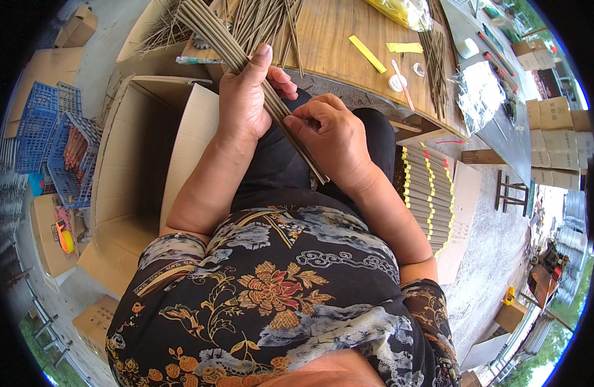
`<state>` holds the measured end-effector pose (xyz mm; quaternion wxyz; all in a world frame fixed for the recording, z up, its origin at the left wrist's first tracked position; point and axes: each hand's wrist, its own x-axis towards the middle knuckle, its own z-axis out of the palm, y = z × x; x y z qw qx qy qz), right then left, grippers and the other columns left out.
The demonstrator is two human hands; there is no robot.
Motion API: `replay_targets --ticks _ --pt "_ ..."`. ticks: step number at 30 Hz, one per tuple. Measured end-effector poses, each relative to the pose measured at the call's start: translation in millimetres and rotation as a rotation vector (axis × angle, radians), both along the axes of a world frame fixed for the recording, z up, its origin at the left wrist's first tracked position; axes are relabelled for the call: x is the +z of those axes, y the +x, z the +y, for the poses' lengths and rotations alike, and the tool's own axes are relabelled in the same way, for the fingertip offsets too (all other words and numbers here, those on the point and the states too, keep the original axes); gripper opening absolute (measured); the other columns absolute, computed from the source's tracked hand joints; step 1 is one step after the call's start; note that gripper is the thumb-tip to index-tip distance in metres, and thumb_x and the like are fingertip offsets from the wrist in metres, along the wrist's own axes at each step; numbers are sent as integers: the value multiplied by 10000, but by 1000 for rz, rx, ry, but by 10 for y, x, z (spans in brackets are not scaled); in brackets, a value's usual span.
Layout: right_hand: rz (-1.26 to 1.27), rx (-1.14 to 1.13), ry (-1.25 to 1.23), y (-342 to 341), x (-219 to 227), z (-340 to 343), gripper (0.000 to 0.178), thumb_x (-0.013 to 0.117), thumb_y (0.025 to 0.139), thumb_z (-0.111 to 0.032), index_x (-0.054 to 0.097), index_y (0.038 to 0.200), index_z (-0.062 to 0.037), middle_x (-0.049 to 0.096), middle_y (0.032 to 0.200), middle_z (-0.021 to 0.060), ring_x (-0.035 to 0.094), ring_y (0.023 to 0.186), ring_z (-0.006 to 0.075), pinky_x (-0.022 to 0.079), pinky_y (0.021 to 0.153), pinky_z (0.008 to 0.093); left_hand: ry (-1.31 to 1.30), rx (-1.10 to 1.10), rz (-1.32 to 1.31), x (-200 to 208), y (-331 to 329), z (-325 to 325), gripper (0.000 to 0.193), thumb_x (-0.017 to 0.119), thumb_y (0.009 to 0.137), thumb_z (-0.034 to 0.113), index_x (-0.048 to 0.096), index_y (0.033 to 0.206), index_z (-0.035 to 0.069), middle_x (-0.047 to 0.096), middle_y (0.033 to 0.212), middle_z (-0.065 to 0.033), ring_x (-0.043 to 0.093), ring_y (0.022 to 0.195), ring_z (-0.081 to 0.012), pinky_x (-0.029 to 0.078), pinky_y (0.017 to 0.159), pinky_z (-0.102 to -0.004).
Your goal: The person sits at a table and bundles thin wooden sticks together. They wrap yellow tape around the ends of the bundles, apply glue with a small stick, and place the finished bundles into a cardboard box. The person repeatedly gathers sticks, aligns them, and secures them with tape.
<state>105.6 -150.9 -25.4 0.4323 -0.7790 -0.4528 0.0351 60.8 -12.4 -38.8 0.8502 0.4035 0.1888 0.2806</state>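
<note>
A bundle of thin brown sticks [214, 37] slants across my lap, its upper end over the table edge and its lower end pointing toward my belly. My left hand [244, 97] is closed around its middle, thumb on top. Lower on the same bundle, my right hand [332, 138] has its fingers curled, with thumb and fingertips pinching at the sticks. Beyond my left hand, a loose pile of similar sticks [261, 26] lies on the wooden table [339, 45].
An open cardboard box [106, 187] stands at my left, near blue plastic crates [35, 119]. At my right lie bundled sticks with yellow bands [429, 193] on cardboard. Yellow strips [367, 53], a small white lid [397, 82] and more sticks [435, 71] are on the table.
</note>
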Motion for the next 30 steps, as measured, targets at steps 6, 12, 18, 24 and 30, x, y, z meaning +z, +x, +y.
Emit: replay_targets --ticks 6,12,18,24,30 --pt "246 75 -207 109 82 78 225 670 699 -212 599 777 -13 600 750 134 596 692 273 469 619 339 -6 4 33 -26 15 44 383 595 799 374 564 621 36 561 572 -92 556 512 -193 462 511 -292" --pt "436 117 -315 226 173 143 254 668 693 -206 593 786 18 621 726 154 616 698 241 469 637 315 -20 -22 46 -78 53 100 393 593 798 382 566 619 34 561 567 -94 558 517 -194 465 517 -297" --pt "484 241 -259 327 108 183 215 666 709 -153 589 804 25 576 678 59 524 643 116 433 593 250 -121 -25 29 -112 91 243 346 601 797 368 530 640 68 550 586 -80 550 531 -190 468 529 -305" --pt "554 342 -401 503 197 3 176 652 707 -103 571 793 27 534 650 28 479 617 71 411 572 230 -252 39 -97 -164 60 657 343 643 762 371 540 677 55 552 594 -86 557 554 -190 496 525 -320" --pt "819 351 -390 752 169 -303 145 647 728 -98 582 789 16 556 665 24 507 619 85 423 570 227 -294 171 -101 -290 -60 1057 308 660 757 329 447 722 109 538 612 -68 554 552 -191 501 516 -326"
